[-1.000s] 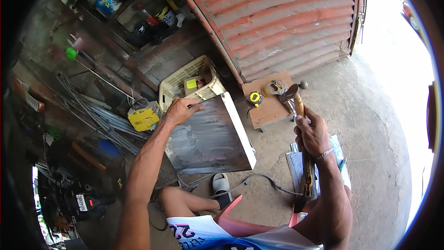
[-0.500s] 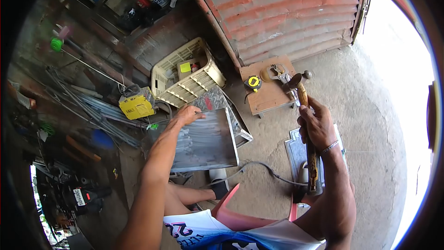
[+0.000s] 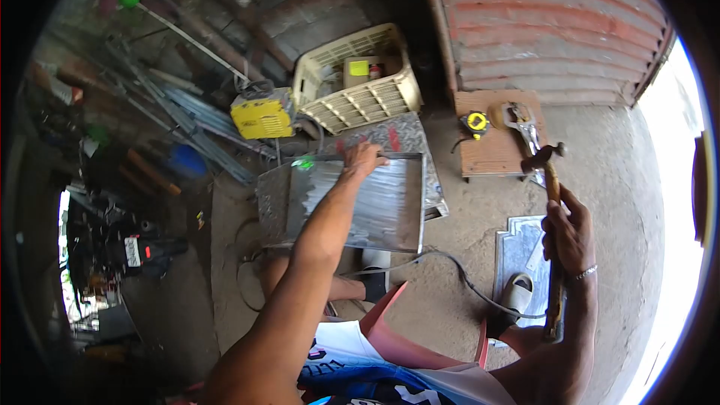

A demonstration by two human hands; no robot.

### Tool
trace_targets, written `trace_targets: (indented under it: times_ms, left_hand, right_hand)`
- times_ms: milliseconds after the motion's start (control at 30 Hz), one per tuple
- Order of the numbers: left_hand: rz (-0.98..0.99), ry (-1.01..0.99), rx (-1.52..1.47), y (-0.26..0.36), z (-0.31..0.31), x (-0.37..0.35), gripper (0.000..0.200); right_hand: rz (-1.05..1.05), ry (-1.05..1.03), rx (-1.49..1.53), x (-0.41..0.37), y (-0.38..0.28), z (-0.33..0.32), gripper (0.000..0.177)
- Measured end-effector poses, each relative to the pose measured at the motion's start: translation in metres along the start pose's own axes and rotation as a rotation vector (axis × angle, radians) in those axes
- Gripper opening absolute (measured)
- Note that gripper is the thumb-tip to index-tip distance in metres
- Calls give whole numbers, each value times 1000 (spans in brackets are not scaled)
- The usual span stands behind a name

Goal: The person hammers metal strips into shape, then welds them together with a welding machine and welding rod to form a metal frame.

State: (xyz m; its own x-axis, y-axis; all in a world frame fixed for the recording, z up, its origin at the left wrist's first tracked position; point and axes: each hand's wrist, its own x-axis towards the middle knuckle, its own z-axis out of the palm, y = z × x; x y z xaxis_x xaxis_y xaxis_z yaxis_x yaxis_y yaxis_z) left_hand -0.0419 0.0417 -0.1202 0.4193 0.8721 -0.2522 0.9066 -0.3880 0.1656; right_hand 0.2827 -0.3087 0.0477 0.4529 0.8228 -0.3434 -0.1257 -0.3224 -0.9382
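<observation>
My left hand [image 3: 365,159] is closed over the far rim of a shallow sheet-metal tray [image 3: 394,206], whose grey floor has pale streaks. The tray rests on a speckled, worn block-like surface [image 3: 433,180] with red marks, in front of my knees. In my right hand [image 3: 568,232] is a hammer [image 3: 553,180], gripped around its worn handle. Its head points up and away from me, to the right of the tray and apart from it. The handle's lower end shows below my wrist.
A small wooden stand [image 3: 495,154] bears a yellow tape measure [image 3: 475,123] and locking pliers [image 3: 525,131]. Behind the tray are a cream plastic crate [image 3: 360,101] and a yellow machine [image 3: 262,116]. A cable [image 3: 457,266] crosses the floor towards a flat metal panel [image 3: 517,244] under my foot.
The camera view has swung left, so the scene sits farther right. The tray appears turned slightly squarer to me, with my left hand still at its far rim. The hammer stays in my right hand.
</observation>
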Motion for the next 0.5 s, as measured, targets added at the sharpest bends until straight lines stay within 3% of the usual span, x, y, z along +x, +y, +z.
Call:
trace_targets:
  times_ms: [33,167,267,367,467,500]
  left_hand:
    - [62,203,-24,-7,15,-4,56]
    - [112,479,25,26,-4,-68,69]
    - [141,285,-252,12,17,-134,77]
    - [160,192,-89,-16,41,-205,83]
    - [102,241,-84,-40,69,-219,80]
    - [171,196,-149,-43,67,-215,77]
  right_hand:
    - [-14,-1,12,1,5,-1,49]
    - [-32,-4,-28,6,15,-6,51]
    - [-38,-5,-63,6,14,-4,49]
    - [-44,-2,-97,3,12,0,47]
    - [-51,-16,-87,2,12,7,44]
    - [-49,-36,-76,3,14,8,44]
